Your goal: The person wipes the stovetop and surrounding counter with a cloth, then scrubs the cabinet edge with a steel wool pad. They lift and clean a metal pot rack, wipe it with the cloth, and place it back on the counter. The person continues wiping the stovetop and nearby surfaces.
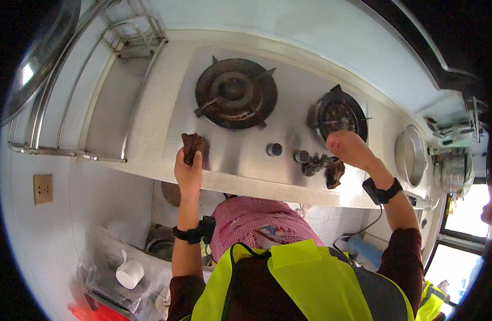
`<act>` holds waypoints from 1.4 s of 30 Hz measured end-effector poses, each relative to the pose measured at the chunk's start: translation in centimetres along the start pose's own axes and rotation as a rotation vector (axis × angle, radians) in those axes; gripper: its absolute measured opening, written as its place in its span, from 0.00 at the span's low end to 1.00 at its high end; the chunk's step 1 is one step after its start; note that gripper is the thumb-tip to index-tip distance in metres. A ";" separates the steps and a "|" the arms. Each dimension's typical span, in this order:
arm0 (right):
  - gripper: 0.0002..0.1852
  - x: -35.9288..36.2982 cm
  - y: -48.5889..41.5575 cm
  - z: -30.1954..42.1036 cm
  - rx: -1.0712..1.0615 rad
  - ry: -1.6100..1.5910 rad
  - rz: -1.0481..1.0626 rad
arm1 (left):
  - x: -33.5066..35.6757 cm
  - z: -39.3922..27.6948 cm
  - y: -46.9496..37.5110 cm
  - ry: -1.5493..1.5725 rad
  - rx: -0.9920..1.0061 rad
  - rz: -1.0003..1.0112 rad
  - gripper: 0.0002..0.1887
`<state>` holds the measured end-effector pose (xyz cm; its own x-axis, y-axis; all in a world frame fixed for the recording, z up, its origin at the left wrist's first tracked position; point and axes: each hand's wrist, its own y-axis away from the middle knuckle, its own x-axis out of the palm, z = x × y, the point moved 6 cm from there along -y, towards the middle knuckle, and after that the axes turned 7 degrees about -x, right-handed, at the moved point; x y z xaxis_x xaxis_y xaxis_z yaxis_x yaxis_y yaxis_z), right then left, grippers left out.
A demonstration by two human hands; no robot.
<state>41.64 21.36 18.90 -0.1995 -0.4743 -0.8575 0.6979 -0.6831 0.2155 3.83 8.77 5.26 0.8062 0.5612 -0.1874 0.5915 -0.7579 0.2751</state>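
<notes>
My left hand (188,170) is closed around a dark brown crumpled piece (193,145), possibly a rag, at the left front of a stainless-steel gas cooktop (238,154). The large left burner (236,93) lies beyond it, dark and stained. At the front rim of the smaller right burner (339,114), my right hand (352,150) is curled, its palm turned away, so whether it holds anything is hidden. Just left of and below that hand are a grey steel-wool scrubber (315,163) and a second dark brown piece (335,175), resting on the steel.
Two control knobs (274,149) stick up between the burners. A metal rack (127,76) stands on the left of the counter. To the right sits a round metal basin (409,155). A toilet roll (130,274) lies low on the left. A person's yellow vest (431,300) shows at lower right.
</notes>
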 end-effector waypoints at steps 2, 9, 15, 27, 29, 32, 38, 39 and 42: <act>0.08 1.6 3.5 -2.5 0.131 -0.002 0.039 | 0.9 0.1 0.5 0.042 0.004 0.007 0.15; 0.19 8.9 4.7 -3.1 -0.036 0.358 0.024 | 2.4 -0.5 2.0 -0.004 0.107 -0.024 0.12; 0.15 5.7 4.1 -0.7 -0.201 0.139 -0.009 | -0.2 0.7 1.3 -0.008 0.022 -0.160 0.12; 0.13 -2.6 -19.2 15.8 -0.312 -0.570 -0.012 | -6.8 -8.8 -6.9 -0.233 0.547 -0.406 0.19; 0.12 -1.2 -25.6 19.2 -0.382 -0.594 -0.040 | -5.8 -9.7 -9.2 0.245 0.357 -0.195 0.19; 0.14 1.4 -33.3 22.8 -0.276 -0.582 -0.028 | -4.2 -11.4 -11.9 0.730 0.201 0.012 0.20; 0.12 5.4 -41.9 27.8 -0.336 -0.596 0.258 | -6.0 -11.8 -19.0 1.015 0.033 0.036 0.13; 0.12 5.3 -43.4 27.8 -0.341 -0.506 0.267 | -6.6 -11.3 -20.2 1.006 -0.004 -0.017 0.13; 0.13 3.5 -47.9 28.1 -0.493 -0.301 0.150 | -8.3 -9.5 -23.5 0.940 -0.124 -0.207 0.13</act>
<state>-11.85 36.83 18.71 -0.2097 -0.7314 -0.6490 0.9561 -0.2923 0.0205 -16.89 25.03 9.36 0.3153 0.7571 0.5722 0.6716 -0.6040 0.4291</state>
